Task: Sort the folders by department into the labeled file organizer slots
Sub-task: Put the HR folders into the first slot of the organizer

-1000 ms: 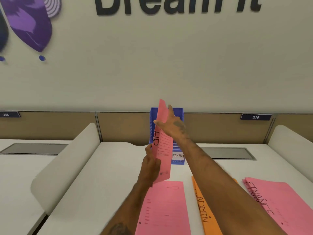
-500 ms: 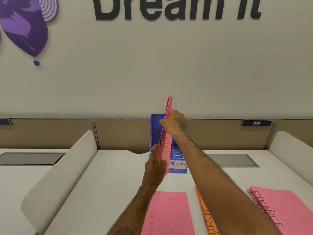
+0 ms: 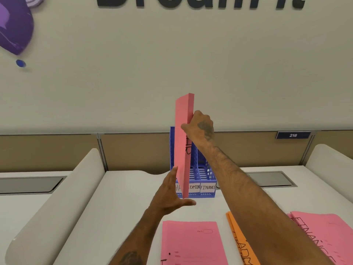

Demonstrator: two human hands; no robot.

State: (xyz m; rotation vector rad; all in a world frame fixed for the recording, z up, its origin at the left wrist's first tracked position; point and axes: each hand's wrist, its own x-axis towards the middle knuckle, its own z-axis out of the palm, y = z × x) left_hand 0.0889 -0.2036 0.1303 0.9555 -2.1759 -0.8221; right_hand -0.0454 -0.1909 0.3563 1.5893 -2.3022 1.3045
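White desk [image 3: 124, 197] runs back to a tan partition under a pale wall [image 3: 191, 64] that carries dark lettering [image 3: 200, 1] and a purple shape [image 3: 13, 29] at the upper left; a small plate reading 216 [image 3: 293, 135] sits on the partition to the right; curved white dividers [image 3: 57, 197] flank the desk. At the back of the desk stands a blue file organizer [image 3: 202, 175], its front strip labelled HR, ADMIN and FINANCE; a pink folder [image 3: 183, 134] is held upright, edge-on, in front of it, with its lower end hanging over the strip and hiding part of the HR and ADMIN labels. The right hand [image 3: 200, 129] grips this folder at its upper half, thumb on the near face and fingers curled behind; the left hand [image 3: 170, 196] is spread, fingers straight and flat against the folder's lower left side, thumb stretched out beneath its bottom corner. Flat on the near desk lie a second pink folder [image 3: 191, 243], an orange folder [image 3: 238, 240] marked ADMIN just right of it, and, further right, a pink folder marked FINANCE [image 3: 324, 230]; the right forearm crosses over the orange one.
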